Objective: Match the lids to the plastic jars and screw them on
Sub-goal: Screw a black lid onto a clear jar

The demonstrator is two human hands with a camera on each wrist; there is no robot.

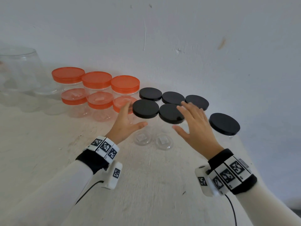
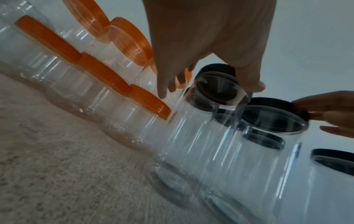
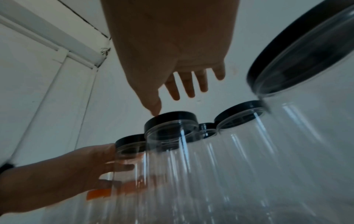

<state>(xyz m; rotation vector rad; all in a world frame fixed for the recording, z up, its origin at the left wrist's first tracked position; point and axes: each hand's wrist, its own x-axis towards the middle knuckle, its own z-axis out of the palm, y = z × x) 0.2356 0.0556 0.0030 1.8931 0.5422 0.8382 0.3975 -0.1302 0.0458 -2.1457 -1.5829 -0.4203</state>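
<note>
At the far left, against the wall (image 1: 162,30), stands a large clear lidless container (image 1: 19,69). Right of it are six orange-lidded jars (image 1: 97,88) in two rows of three, the far row taller in the head view. The left hand (image 1: 125,123) reaches forward over the table (image 1: 48,160), fingers straight and spread, thumb out to the right; its fingertips lie by the nearest right orange jar, and whether they touch it cannot be told. It holds nothing. Just right of it stand five clear jars with black lids (image 1: 145,108) on, clustered in two rows. The right hand (image 1: 193,123) hovers over the right part of this cluster, palm down, fingers loose and splayed, grasping nothing. Further right, apart from the cluster, stands one more black-lidded jar (image 1: 224,123).
</note>
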